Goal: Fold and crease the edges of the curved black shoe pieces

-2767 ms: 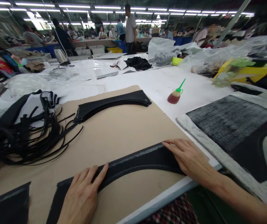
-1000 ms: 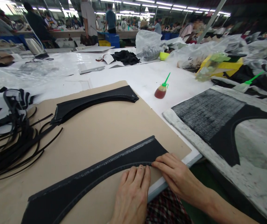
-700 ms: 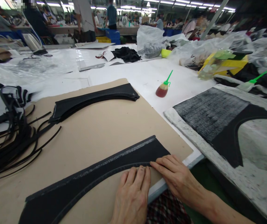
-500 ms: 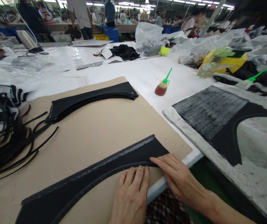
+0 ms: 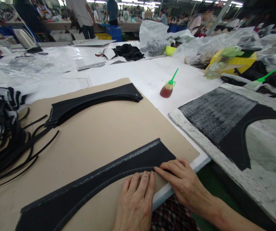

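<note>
A long black fabric piece [image 5: 128, 166] with a curved lower edge lies on a tan board [image 5: 99, 128]. A greyish, glue-like streak runs along its straight upper edge, and a narrow folded-looking band follows the curve. My left hand [image 5: 136, 195] lies palm down with its fingers stretched out, fingertips touching the curved edge. Just to its right, my right hand [image 5: 182, 179] has its fingers bent together on the same edge near the piece's right end. Its index fingertip presses the rim close to my left fingertips, while the thumb is hidden.
Several stacked black pieces [image 5: 94, 101] lie farther back on the board. Black strips [image 5: 14, 150] are heaped at left. A squeeze bottle [image 5: 167, 89] with a green spout stands beyond. At right, black pieces [image 5: 215, 112] rest on a stained board [image 5: 268, 154]. Co-workers are in the background.
My right hand has shifted slightly down and left along the curved edge, its index fingertip now nearer my left fingers. My left hand stays in place.
</note>
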`<state>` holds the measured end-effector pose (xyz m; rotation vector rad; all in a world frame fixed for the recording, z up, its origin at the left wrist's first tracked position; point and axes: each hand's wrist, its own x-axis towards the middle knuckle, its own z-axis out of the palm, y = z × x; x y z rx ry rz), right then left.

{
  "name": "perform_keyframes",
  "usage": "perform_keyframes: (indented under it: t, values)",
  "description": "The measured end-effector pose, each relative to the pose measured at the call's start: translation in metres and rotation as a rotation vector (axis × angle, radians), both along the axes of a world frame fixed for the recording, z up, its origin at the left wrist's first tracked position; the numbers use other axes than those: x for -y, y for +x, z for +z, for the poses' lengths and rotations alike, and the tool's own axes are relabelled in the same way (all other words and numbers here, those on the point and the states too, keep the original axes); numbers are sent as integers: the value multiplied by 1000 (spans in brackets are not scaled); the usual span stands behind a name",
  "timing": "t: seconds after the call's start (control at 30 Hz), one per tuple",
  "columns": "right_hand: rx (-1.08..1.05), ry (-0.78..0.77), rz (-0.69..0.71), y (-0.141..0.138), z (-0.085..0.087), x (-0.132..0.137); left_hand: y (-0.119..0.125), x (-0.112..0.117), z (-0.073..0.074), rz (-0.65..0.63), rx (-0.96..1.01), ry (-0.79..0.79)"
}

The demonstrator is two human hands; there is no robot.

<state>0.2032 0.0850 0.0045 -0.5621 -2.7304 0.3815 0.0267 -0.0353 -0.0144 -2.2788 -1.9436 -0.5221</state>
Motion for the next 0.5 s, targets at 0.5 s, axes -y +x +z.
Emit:
perform_keyframes:
  t: [0.5]
  values:
    - [34,7,-14,3,-2,4,5,-2,-1,37,65,74]
